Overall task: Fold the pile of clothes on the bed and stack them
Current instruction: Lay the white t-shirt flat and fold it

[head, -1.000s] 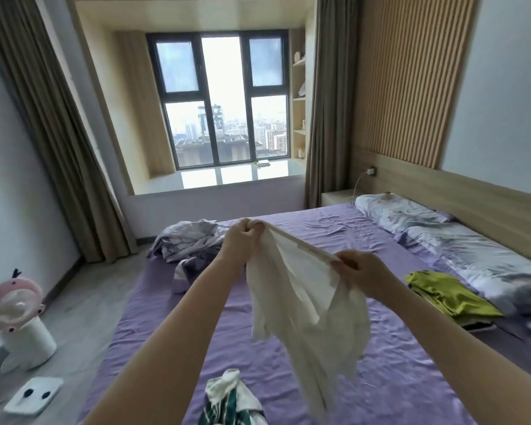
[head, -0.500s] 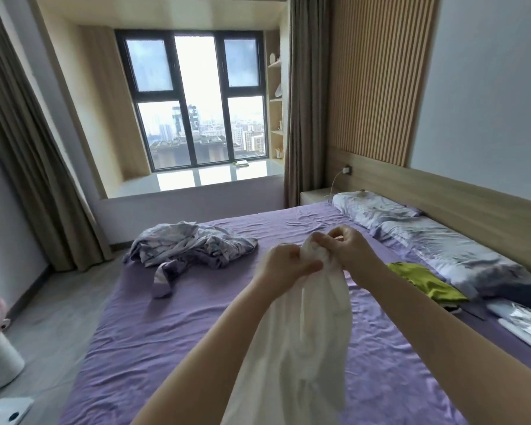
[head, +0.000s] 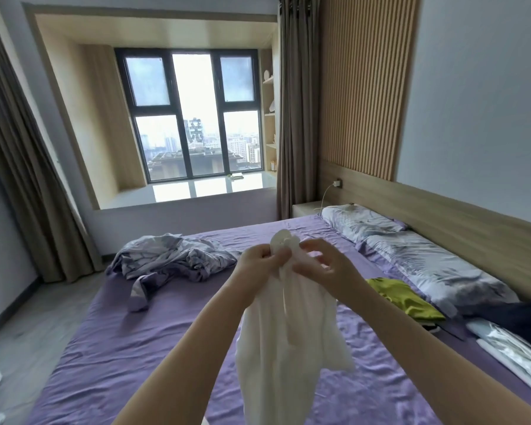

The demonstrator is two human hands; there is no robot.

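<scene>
A white garment (head: 288,338) hangs in the air above the purple bed (head: 129,357), bunched at its top edge. My left hand (head: 259,265) grips that top edge. My right hand (head: 328,268) pinches the same edge right beside it, the two hands almost touching. The cloth falls loose below them, down past the bottom of the view. A yellow-green garment (head: 402,297) lies on the bed to the right, near the pillows.
A crumpled grey-lilac quilt (head: 169,260) lies at the bed's far left. Two patterned pillows (head: 423,262) line the wooden headboard (head: 472,222) on the right. Dark cloth (head: 515,314) and a plastic-wrapped packet (head: 515,354) sit at the right edge. Floor runs along the left.
My hands came together from holding the garment spread apart, so its top edge is now bunched between them. The view has swung right and up a little.
</scene>
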